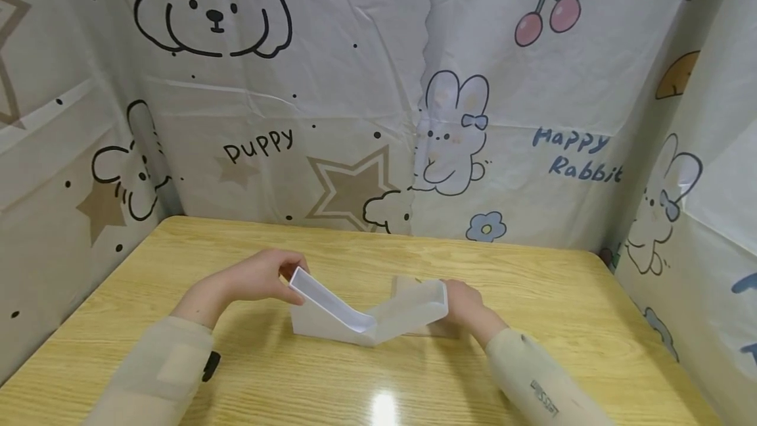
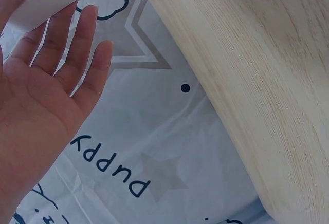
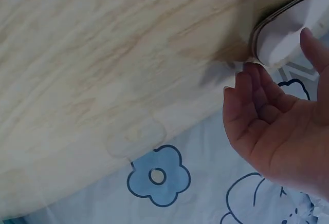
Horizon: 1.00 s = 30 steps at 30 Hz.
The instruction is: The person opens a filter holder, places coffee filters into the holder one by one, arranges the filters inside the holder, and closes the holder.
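Note:
A white, shallow, tray-like case (image 1: 331,298) stands in a V shape over the table in the head view, its two halves meeting low in the middle. My left hand (image 1: 269,278) pinches the raised end of the left half between thumb and fingers. In the left wrist view that hand (image 2: 46,80) has its fingers against a white edge (image 2: 51,0). At the other side, my right hand (image 1: 464,307) holds the outer end of the paler right half (image 1: 414,307), with most fingers hidden behind it. The right wrist view shows curled fingers (image 3: 254,88) at the case's rounded, dark-rimmed end (image 3: 282,36).
A flat beige piece (image 1: 440,331) lies on the wooden table (image 1: 284,386) under and behind the right half. Printed cloth (image 1: 355,84) hangs along the table's back and sides. A small black item (image 1: 210,366) shows beside the left sleeve.

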Motion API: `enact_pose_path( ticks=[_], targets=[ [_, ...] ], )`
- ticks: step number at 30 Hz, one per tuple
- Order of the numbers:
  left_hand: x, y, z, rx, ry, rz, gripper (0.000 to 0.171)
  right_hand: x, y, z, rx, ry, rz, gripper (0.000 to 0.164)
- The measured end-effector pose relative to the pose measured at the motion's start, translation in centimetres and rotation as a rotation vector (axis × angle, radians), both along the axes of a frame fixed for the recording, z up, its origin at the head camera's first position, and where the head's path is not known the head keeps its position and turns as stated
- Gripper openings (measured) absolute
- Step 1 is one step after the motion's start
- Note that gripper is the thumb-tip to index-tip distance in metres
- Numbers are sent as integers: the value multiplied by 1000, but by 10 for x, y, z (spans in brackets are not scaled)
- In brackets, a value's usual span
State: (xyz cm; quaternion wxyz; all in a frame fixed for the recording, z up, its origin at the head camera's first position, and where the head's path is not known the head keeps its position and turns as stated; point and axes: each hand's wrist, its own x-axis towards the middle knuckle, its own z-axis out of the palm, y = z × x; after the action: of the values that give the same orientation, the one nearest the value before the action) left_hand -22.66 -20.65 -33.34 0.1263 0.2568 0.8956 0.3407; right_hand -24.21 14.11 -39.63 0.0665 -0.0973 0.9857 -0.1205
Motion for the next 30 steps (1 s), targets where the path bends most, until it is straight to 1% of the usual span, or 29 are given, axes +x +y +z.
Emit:
enact_pose_path(
  ticks=[4, 7, 9, 15, 20, 25, 30],
  targets=[
    [0, 0, 0, -2, 8, 2, 27, -6, 0, -2, -43, -10, -70, 14],
    [-1, -1, -1, -3, 13, 0, 27, -11, 2, -7, -81, -6, -130, 17],
    [-1, -1, -1, -2, 16, -5, 27, -13, 3, -10, -93, -2, -155, 19],
    [-1, -1, -2, 3, 12, -15, 26, -17, 8, -15, -79, 15, -156, 19],
    [0, 0, -1, 8, 7, -16, 26, -17, 14, -15, -102, 31, -157, 20],
    [0, 1, 0, 0, 8, -13, 26, -16, 21, -11, -163, 41, -169, 13],
    [1, 1, 1, -8, 5, -3, 26, -12, 27, -1, -279, 19, -160, 13]
  ],
)
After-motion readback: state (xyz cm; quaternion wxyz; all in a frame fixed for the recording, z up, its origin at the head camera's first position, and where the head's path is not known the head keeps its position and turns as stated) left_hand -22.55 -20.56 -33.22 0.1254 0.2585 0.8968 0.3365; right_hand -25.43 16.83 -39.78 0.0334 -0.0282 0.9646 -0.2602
